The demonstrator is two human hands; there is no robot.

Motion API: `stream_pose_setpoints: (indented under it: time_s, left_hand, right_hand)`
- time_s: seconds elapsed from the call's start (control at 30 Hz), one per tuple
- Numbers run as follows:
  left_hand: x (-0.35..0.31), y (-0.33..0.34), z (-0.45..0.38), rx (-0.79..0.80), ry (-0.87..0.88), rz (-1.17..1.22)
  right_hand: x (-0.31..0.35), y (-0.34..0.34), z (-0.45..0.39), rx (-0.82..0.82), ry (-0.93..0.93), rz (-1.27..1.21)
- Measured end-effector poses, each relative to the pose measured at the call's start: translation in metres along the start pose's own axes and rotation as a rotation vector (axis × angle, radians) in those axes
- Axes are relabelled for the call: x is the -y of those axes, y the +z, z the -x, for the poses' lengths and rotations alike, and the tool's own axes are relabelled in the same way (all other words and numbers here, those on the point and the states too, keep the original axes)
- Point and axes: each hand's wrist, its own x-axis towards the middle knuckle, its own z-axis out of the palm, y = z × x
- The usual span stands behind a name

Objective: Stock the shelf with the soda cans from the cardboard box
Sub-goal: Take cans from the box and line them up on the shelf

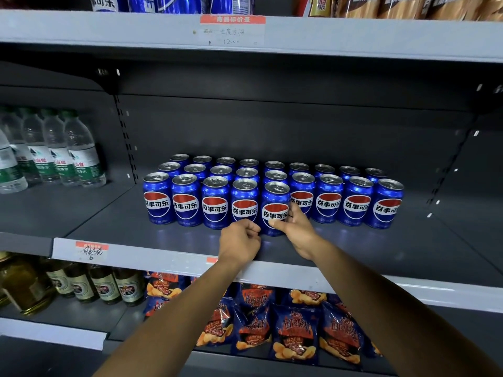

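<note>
While gripping can [275, 205]: R hand [296, 229].

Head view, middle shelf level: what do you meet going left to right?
Water bottles → upright post → left-end front can → left hand → held can → right hand → right-end front can.

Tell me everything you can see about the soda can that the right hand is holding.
The soda can is blue shiny metal with a silver top and pull tab, and a red, white and blue round logo with white-band characters. It stands upright on the grey shelf, slightly forward of the front row, fifth from the left. The right hand grips its lower part; the left hand is curled beside it.
</note>
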Motion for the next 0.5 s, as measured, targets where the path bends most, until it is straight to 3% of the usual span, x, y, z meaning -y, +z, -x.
stream_pose_setpoints:
  time_s: [0.5]
  left_hand:
    - [-0.0001, -0.0057, -0.0029, 0.089, -0.056, -0.007]
  right_hand:
    - [-0.0005, 0.0033, 0.008, -0.021, -0.013, -0.006]
